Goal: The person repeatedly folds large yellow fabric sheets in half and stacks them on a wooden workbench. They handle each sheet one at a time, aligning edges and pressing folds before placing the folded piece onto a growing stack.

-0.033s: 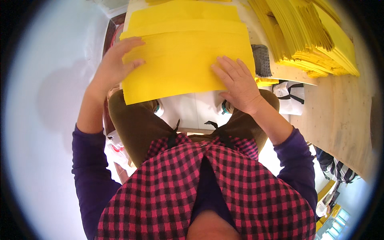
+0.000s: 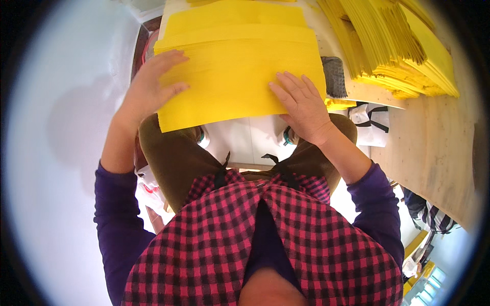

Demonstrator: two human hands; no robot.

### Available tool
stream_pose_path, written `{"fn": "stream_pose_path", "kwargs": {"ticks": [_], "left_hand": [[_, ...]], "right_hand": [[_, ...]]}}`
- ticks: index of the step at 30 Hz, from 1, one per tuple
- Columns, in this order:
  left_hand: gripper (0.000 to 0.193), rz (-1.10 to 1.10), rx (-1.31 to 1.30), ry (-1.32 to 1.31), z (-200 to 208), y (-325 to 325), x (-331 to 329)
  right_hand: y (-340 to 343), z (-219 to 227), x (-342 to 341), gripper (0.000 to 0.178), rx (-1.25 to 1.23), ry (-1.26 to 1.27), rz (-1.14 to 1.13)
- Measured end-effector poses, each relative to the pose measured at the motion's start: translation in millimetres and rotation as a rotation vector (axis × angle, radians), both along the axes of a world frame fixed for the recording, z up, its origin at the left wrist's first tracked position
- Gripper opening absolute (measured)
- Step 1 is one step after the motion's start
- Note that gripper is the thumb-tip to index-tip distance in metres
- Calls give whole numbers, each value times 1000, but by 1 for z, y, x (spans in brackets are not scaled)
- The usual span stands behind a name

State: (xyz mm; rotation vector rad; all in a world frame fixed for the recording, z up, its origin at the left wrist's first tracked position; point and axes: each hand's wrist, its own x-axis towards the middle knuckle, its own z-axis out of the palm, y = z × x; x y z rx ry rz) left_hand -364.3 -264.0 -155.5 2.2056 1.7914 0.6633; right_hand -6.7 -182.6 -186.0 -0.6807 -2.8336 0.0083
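Note:
A stack of bright yellow sheets (image 2: 229,76), apparently cloth or felt, lies in front of me, its near edge hanging over my knees. My left hand (image 2: 155,84) is at the stack's left edge, fingers reaching over the top and thumb spread away from them. On the right part of the top sheet my right hand (image 2: 301,102) lies flat, its fingers stretched out and the thumb near the front edge. Neither hand grips anything that I can see. Another yellow sheet (image 2: 235,15) shows behind the stack.
Thick piles of folded yellow sheets (image 2: 393,46) stand on a wooden table (image 2: 429,137) to the right. A dark grey cloth piece (image 2: 334,76) lies beside the stack. Below the table is a white bag (image 2: 372,125) with black straps. A pale wall (image 2: 61,153) runs along the left.
My left hand has shifted slightly to the right and toward me at the sheet's left edge. My right hand has hardly moved.

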Motion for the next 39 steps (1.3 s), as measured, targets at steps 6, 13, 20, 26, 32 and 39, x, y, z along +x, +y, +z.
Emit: {"fn": "stream_pose_path", "kwargs": {"ticks": [6, 13, 20, 26, 32, 39], "left_hand": [[75, -95, -18, 173, 7, -41, 38], [83, -75, -23, 167, -7, -53, 22], [88, -54, -32, -42, -19, -61, 6], [78, -99, 167, 76, -32, -59, 5], [53, -61, 321, 73, -36, -50, -1], [29, -143, 347, -107, -37, -37, -10]], "right_hand": [[9, -7, -3, 45, 31, 96, 26], [26, 19, -5, 20, -160, 177, -60], [38, 35, -6, 17, -402, 180, -141], [41, 47, -6, 16, -523, 171, -147], [49, 62, -5, 17, -614, 207, -146], [44, 67, -4, 18, -619, 99, -169]]}}
